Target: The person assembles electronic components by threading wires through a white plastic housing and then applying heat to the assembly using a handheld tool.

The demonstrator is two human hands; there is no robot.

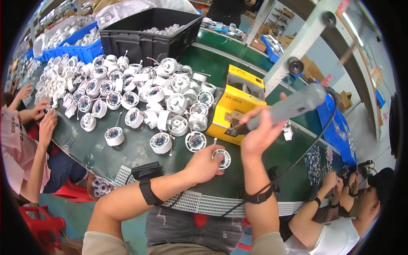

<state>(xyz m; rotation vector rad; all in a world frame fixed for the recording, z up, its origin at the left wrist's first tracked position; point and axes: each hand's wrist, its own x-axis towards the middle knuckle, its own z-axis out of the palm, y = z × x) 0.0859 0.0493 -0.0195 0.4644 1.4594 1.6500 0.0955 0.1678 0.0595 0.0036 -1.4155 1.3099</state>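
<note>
My left hand [203, 165] is closed around a round white plastic housing [226, 160] with a circuit board inside, held on the green table near its front edge. In my right hand [262, 135] is a grey corded electric screwdriver [297, 104], gripped low on its body. Its dark tip end points down-left over a yellow cardboard box [225, 102], whose open front holds small parts too blurred to make out. Just beyond my left hand lies another white housing [195, 141], its circuit board facing up.
Many similar white housings [155, 94] are heaped at the left and centre. Behind them stands a black bin [131, 44] beside a blue crate [76, 52]. A white post [293, 46] rises behind the yellow box. Co-workers' hands [47, 123] work at left, others [333, 185] at right.
</note>
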